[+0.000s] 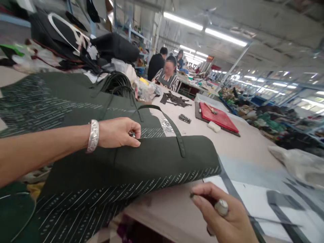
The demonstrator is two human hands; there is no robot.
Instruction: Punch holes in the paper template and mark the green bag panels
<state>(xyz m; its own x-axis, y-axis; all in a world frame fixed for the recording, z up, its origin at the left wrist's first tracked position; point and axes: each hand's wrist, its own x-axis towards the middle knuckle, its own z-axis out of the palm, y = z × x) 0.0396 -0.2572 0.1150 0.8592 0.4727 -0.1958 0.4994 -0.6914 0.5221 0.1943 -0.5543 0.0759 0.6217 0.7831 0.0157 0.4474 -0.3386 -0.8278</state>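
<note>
"Fluorescent tubes [186, 22] light the pale worktable [241, 148]. Where's the dark green panel [164, 160]?"

"Over its near side, printed underside [152, 183] showing. The left hand [118, 132] grips the upper fold, fingers curled (something small and shiny [132, 134] shows among them)."

"And the right hand [225, 214]?"

"Pinching a tiny dark piece [192, 194], apart from the panel."

"Handling?"

"Light, I'd guess, and bendy yet springy; hold the folded edge, not the strap [180, 143]."

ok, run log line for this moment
left grip: holding dark green sheet panel with white lettering | right grip: pinching small dark piece, apart from panel | narrow dark green strap: end on panel
</note>
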